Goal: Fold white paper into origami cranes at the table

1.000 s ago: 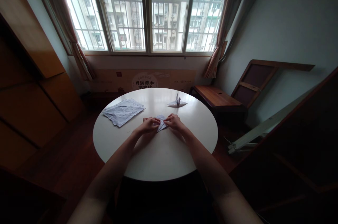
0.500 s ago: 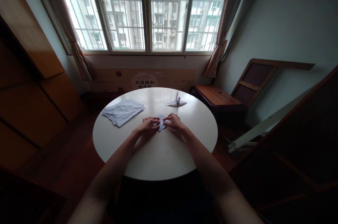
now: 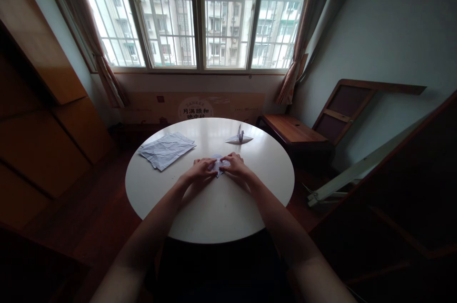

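A small folded sheet of pale paper (image 3: 218, 164) lies on the round white table (image 3: 214, 207) in front of me. My left hand (image 3: 202, 169) pinches its left side with curled fingers. From the right, my right hand (image 3: 233, 166) presses on the same paper, fingertips meeting the left hand's over it. Most of the paper is hidden under my fingers.
A finished paper crane (image 3: 239, 136) stands at the table's far right. A loose pile of crumpled white sheets (image 3: 166, 149) lies at the far left. A wooden bench (image 3: 293, 134) and a leaning frame are to the right; a barred window is behind.
Both hands have shifted slightly away from me along the paper, and the fold between my fingers looks narrower. Crane and sheet pile have not moved.
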{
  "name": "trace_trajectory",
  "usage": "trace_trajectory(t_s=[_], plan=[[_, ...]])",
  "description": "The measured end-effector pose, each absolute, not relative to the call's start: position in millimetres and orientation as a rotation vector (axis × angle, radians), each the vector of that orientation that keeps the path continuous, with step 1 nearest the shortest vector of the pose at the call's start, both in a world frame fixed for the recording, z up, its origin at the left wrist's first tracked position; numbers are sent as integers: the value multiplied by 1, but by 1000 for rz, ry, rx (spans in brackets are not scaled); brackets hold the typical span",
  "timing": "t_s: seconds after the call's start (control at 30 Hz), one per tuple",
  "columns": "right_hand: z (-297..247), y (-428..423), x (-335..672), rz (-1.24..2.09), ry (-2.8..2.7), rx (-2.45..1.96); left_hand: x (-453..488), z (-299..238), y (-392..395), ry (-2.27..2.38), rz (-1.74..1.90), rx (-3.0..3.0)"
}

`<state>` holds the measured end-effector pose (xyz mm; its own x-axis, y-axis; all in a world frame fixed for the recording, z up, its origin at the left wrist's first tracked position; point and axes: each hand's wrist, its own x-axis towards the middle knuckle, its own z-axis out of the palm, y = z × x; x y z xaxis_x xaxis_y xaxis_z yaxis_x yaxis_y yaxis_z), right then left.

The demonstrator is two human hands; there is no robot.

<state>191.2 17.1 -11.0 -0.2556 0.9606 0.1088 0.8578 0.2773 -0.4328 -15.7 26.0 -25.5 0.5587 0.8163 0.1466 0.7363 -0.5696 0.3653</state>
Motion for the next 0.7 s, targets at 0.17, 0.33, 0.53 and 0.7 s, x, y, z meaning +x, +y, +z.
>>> trace_trajectory(t_s=[0.17, 0.33, 0.53, 0.7], plan=[[-10, 18, 192, 407, -2208, -1654, -16, -31, 30, 1355, 436, 2551], [-8, 16, 191, 420, -2217, -1660, -16, -29, 27, 1368, 444, 2564], [-9, 18, 192, 413, -2215, -1658, -16, -28, 25, 1352, 464, 2577], [-12, 20, 192, 413, -2213, -1642, -16, -27, 24, 1351, 456, 2584]])
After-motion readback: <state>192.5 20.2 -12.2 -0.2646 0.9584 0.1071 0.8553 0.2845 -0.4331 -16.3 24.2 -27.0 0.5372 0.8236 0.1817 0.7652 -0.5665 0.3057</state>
